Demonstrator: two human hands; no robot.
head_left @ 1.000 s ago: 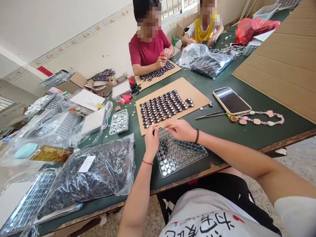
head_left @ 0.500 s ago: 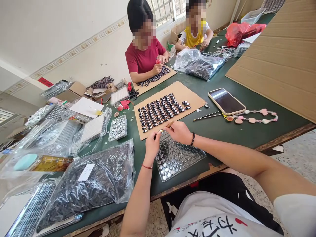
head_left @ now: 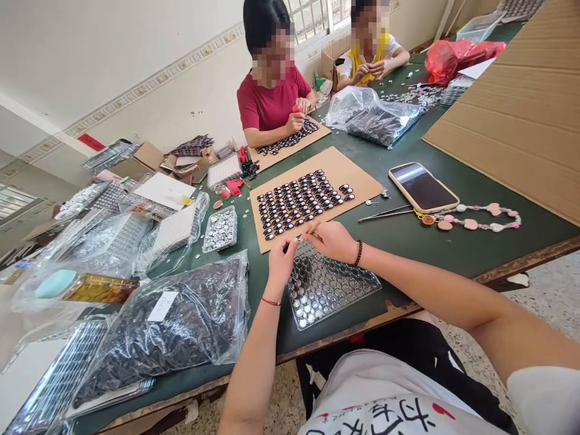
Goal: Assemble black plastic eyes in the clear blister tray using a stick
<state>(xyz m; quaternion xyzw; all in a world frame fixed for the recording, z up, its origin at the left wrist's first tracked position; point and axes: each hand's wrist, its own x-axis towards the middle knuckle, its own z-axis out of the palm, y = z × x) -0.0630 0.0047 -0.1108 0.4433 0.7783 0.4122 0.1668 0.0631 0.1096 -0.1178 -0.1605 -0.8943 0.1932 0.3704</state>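
My left hand [head_left: 281,260] is closed in a pinch above the left back corner of a clear plastic tray [head_left: 347,293]. Fingertip to fingertip with it, my right hand [head_left: 334,241] is also pinched. A tiny pale bit shows between them, too small to name. The tray has rows of round pockets, with silvery discs [head_left: 308,314] in its near left part. Just beyond my hands lies a cardboard sheet [head_left: 357,172]. It carries rows of small black pieces with white oval faces [head_left: 296,202], and a few more sit apart on the right.
Left of the sheet stands a tub of silvery discs [head_left: 220,228]. A large bag of dark pieces [head_left: 181,320] fills the near left. Tweezers [head_left: 385,214] and a phone [head_left: 423,186] with a beaded strap lie right. Across the table, two people work beside another bag [head_left: 376,118].
The whole view has shifted slightly. My hands stay pinched together over the tray. The far person in yellow has raised both hands together off the table.
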